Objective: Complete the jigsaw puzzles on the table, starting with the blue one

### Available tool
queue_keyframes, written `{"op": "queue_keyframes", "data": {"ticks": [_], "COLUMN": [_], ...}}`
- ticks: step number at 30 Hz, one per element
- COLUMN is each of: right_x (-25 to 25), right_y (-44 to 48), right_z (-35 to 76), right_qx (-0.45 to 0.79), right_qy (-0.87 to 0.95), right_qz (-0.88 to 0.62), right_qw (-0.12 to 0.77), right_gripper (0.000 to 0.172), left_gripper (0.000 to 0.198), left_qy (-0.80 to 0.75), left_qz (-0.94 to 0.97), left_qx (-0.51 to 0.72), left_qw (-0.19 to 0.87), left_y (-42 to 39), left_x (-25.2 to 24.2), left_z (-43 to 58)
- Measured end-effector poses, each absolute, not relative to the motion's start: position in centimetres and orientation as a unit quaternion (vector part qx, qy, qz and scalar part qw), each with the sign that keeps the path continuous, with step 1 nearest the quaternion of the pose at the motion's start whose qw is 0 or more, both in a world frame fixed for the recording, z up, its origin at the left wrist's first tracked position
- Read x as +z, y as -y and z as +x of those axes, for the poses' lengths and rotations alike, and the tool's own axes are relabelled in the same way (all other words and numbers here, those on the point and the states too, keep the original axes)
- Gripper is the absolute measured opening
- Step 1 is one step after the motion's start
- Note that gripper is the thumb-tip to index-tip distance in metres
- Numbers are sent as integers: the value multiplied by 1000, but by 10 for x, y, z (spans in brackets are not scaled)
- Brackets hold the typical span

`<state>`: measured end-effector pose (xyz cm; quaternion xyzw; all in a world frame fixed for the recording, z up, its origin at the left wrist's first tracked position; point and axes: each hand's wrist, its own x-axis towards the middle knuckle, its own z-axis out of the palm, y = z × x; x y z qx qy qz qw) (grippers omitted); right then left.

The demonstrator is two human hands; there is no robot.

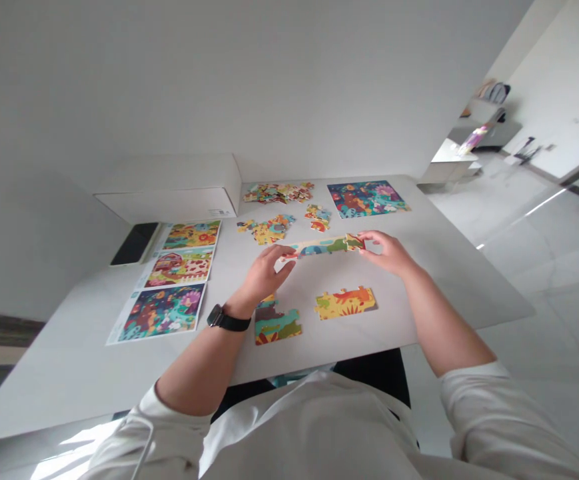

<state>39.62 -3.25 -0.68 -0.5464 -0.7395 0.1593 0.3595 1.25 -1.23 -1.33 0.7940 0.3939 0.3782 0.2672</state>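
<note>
A puzzle strip point(322, 248) lies across the centre of the frame on the pale table point(339, 347), between the person's two hands. It is long and narrow, made of joined pieces, with a cream band along its top, a rounded blue shape toward the left, green toward the right and a touch of red at the left end. The piece at its right end is yellowish with dark red, and its pale cut edge shows.

The right hand point(388, 253) has a narrow grip, thumb and fingertips closed about that end piece. The left hand point(266, 272) curves around the opposite end, thumb and forefinger slightly apart; whether its grip actually pinches the strip, one cannot tell.

The left fingers hide part of the strip's left end. Lower down, a block of joined pieces point(278, 323) in green, teal and yellow is partly covered at its upper left by the left hand and wrist. The yellow and orange block point(346, 303) to its right lies in full view. In the heap of loose pieces point(279, 193) at upper centre, pieces overlap and single pictures are hard to make out. Objects at the upper right are blurred, and both sleeves are cut off by the frame's lower edge.
</note>
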Motion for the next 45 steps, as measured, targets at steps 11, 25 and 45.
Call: {"op": "queue_keyframes", "data": {"ticks": [11,25,45], "right_x": [-35,-44,-44], "right_y": [18,11,11], "right_z": [397,397,400], "right_qx": [139,118,124], "right_qy": [801,821,813], "right_qz": [-514,-498,-510], "right_qw": [274,255,254], "right_gripper": [35,29,31], "left_gripper": [31,47,48], "left_qy": [-306,-333,-354], "left_qz": [894,905,902], "left_qx": [253,177,164], "left_qw": [210,195,184], "left_y": [-3,-40,-40], "left_x": [-3,-45,-50], "left_z": [74,130,137]}}
